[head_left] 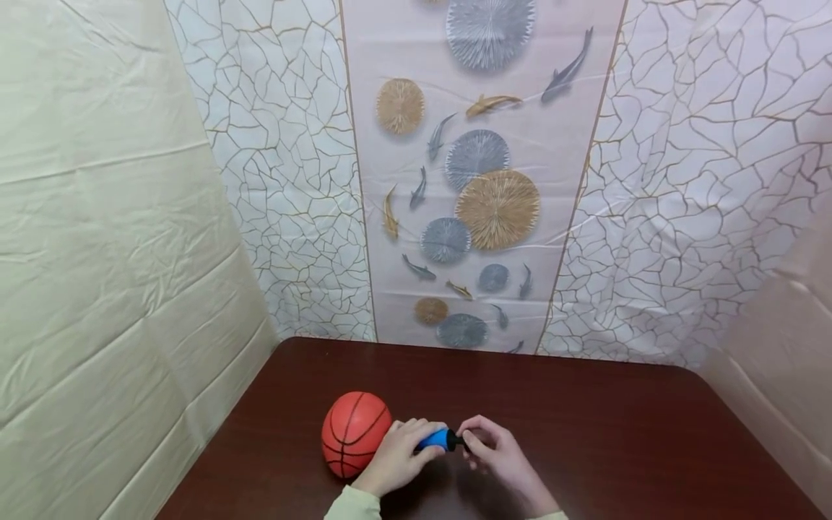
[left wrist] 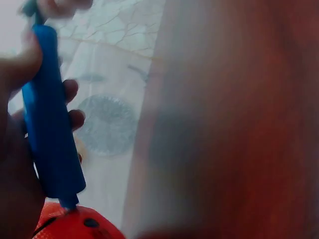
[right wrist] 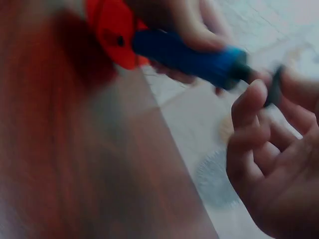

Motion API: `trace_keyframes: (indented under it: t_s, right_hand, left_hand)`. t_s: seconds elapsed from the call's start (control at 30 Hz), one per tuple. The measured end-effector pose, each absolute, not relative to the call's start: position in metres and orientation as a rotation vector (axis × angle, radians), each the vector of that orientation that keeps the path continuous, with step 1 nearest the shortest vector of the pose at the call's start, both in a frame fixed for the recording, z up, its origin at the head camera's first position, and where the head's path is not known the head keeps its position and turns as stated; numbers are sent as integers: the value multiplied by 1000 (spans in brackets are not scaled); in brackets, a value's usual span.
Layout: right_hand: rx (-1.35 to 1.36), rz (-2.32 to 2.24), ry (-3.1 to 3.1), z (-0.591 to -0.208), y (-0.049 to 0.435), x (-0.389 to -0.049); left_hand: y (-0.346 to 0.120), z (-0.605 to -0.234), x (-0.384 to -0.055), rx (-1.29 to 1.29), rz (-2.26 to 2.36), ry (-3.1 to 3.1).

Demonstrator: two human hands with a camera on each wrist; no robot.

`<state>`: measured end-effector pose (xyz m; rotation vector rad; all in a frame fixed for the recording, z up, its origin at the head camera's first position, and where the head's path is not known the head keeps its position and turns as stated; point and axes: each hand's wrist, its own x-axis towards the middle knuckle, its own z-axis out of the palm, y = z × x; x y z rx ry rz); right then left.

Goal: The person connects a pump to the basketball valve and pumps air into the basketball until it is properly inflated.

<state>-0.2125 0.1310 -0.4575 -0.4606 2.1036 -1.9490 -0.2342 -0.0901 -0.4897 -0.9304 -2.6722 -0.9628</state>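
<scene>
A blue hand pump [head_left: 435,438] lies sideways in front of me, its narrow end toward a small red basketball [head_left: 354,432] with black lines. My left hand [head_left: 398,456] grips the pump's barrel, with the thumb along one side and fingertips showing at the other in the left wrist view. There, the pump's tip meets the ball [left wrist: 82,225] close to a dark oval mark. My right hand [head_left: 497,455] pinches the black handle [right wrist: 274,87] at the other end. Between handle and barrel, a short stretch of dark rod shows.
Everything stands over a dark reddish-brown table [head_left: 617,433] with rounded far corners. Behind it hangs a patterned cloth [head_left: 448,180] with fish and round motifs. Cream cloth [head_left: 117,253] covers the left side, and another cloth [head_left: 780,347] hangs at the right.
</scene>
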Motion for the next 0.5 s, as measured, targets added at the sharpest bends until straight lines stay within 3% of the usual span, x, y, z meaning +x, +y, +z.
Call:
trace_keyframes:
  t_s: [0.27,0.5]
  right_hand:
    - [-358,-1962,2250,-427,176,-202]
    - [-669,-1980,2207,-432,186,-201]
  left_hand:
    - [-105,-476,-236,-904,-1000,-2664]
    - [-107,-477,-235,-876,-955,-2675]
